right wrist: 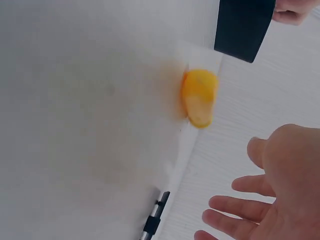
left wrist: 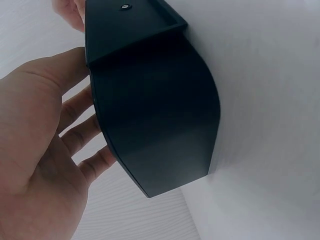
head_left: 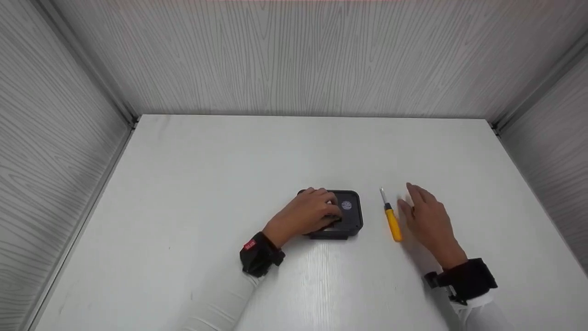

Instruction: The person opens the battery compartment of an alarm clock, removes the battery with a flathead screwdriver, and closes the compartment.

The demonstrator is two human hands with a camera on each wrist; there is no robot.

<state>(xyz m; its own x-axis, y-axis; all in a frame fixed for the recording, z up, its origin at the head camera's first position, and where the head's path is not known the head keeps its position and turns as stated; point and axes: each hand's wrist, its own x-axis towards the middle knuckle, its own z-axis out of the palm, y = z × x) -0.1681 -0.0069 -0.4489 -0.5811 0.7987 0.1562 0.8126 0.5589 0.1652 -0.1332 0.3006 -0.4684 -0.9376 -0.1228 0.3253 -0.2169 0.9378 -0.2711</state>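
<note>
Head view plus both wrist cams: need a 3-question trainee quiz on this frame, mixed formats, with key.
1. True or false: the right hand grips the yellow-handled screwdriver.
2. Multiple choice: the left hand rests on
A) the black box
B) the screwdriver
C) the bare white table
3. Fill in: in the head view, the screwdriver's metal tip points ____ the person.

Key
1. False. The right hand lies beside it, fingers straight, holding nothing.
2. A. Its fingers curl over the top of the box.
3. Away from; the yellow handle is the nearer end.
</note>
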